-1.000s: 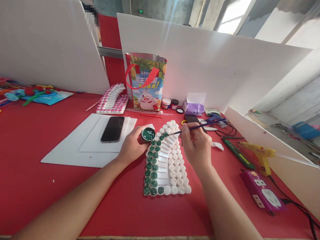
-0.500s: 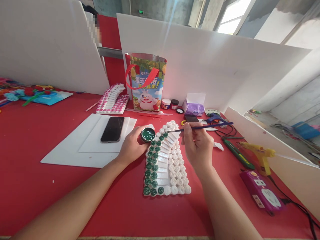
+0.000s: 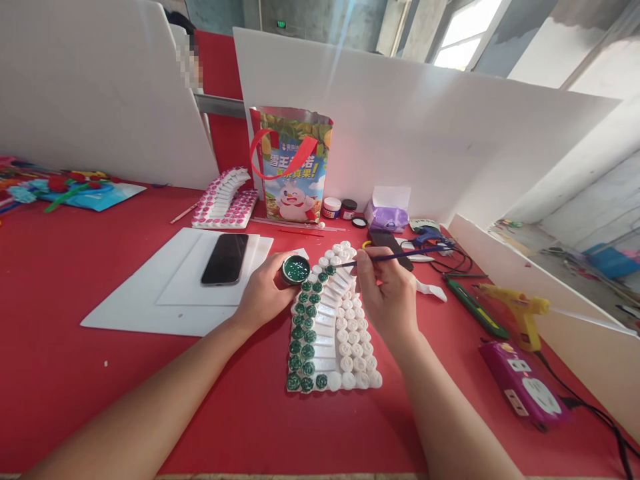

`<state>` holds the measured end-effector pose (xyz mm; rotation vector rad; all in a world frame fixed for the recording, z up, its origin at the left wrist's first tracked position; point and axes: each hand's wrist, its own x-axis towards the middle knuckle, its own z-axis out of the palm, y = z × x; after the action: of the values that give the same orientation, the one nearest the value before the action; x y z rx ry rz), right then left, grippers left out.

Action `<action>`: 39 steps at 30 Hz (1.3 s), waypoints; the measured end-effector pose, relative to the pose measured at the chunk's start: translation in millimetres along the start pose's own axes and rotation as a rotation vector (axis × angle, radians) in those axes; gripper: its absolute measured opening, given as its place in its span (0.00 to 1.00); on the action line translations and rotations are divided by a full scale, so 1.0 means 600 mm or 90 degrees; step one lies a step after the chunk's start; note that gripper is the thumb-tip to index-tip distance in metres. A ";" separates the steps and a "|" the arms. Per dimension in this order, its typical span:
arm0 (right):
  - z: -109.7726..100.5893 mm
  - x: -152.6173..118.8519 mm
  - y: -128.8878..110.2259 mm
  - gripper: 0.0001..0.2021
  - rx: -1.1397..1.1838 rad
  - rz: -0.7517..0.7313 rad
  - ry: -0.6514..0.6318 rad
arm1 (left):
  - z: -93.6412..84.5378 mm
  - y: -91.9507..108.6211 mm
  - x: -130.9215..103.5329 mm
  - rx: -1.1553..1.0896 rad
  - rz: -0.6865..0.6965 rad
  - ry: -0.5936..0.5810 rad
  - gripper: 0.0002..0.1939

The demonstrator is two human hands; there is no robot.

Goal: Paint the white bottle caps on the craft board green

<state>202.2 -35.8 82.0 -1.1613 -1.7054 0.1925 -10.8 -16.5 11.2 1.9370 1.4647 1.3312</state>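
Note:
My left hand [image 3: 264, 291] is closed around a small jar of green paint [image 3: 296, 269], tilted beside the upper left edge of a craft piece [image 3: 327, 333]. That piece has rows of rosettes on both sides of white curved steps; the left rows are mostly green, while the right ones are white. Between the fingers of my right hand [image 3: 387, 293] is a thin dark blue paintbrush [image 3: 395, 255]. Its tip is at a green rosette [image 3: 331, 270] near the top of the left rows.
A phone [image 3: 225, 259] lies on white boards [image 3: 135, 307] at left. Behind stand a pink-and-white craft piece [image 3: 225, 200], a printed bag [image 3: 296, 167], jars [image 3: 332, 207] and a purple tissue pack [image 3: 389, 212]. To the right are a glue gun [image 3: 520, 308], green cutter [image 3: 475, 308] and power strip [image 3: 523, 387].
My right hand has moved slightly left with the brush, uncovering more of the dark object behind it. My left hand and the jar have stayed nearly in place.

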 end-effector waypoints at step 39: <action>0.017 -0.011 -0.017 0.08 0.112 -0.082 -0.087 | 0.007 -0.007 0.001 0.023 0.089 0.100 0.21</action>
<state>187.9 -42.4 78.9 -0.9227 -1.8369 0.3412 -9.3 -13.3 6.4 2.0294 1.4557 1.5596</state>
